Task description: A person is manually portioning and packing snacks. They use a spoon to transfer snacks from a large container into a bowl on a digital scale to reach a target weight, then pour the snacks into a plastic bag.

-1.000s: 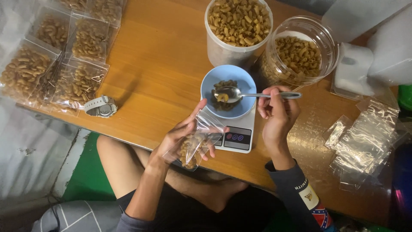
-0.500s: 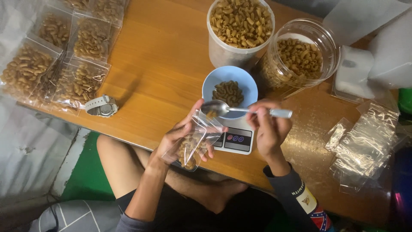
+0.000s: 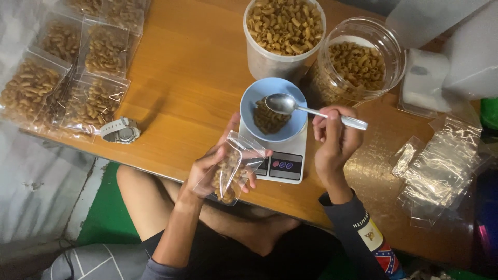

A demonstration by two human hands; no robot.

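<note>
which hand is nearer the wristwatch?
Left. The left hand holds a small bag just right of the watch; the right hand holds a spoon farther right, past the scale.

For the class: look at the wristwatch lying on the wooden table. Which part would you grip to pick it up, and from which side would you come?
Grip the wristwatch across its round case, fingers on the two edges where no strap attaches, coming straight down from above. It lies flat, face up, near the table edge, with its pale strap curled beside it. The filled bags lie close behind it, so a top-down approach probably avoids them best.
</note>
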